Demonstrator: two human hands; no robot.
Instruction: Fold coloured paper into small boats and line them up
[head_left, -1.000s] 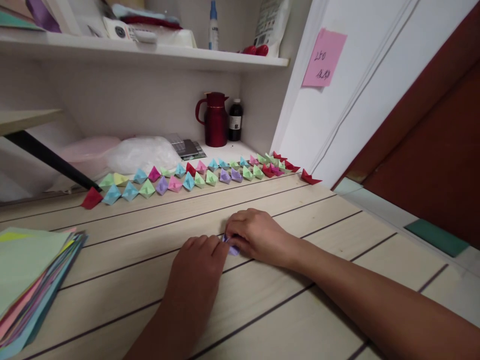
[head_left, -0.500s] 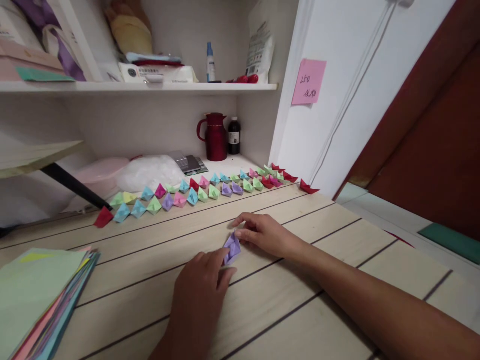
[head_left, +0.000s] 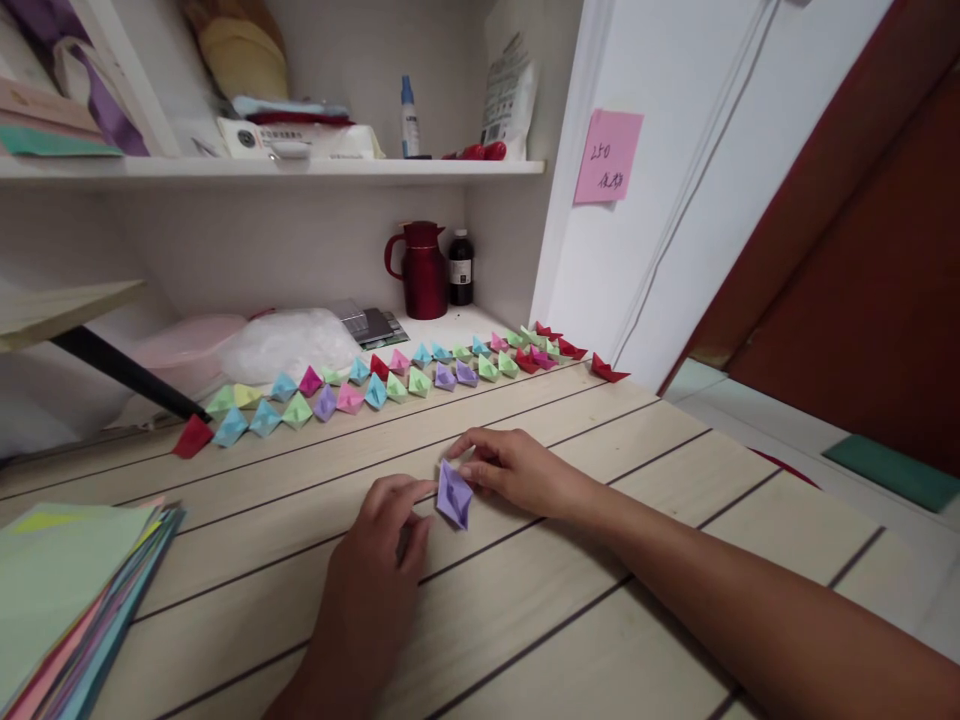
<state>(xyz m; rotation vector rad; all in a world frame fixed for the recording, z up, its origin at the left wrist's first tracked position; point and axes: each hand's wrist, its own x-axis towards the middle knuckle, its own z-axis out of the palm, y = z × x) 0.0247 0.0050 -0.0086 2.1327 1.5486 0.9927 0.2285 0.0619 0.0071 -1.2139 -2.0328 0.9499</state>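
A small purple paper boat sits on the wooden tabletop between my hands, its hollow side facing up. My right hand has it lightly at the far end, thumb at the right edge and index finger curved behind the tip. Just left of the boat is my left hand, thumb and index finger apart and nothing between them. The index fingertip is close to the boat's left edge; whether it touches I cannot tell.
Two rows of coloured paper boats line the back of the table. A stack of coloured paper lies at the left. Behind stand a red jug and a dark bottle, under a white shelf.
My left hand has drawn back from the purple paper boat, and its fingers have come off it. The boat has turned slightly. The whole view has shifted a little.
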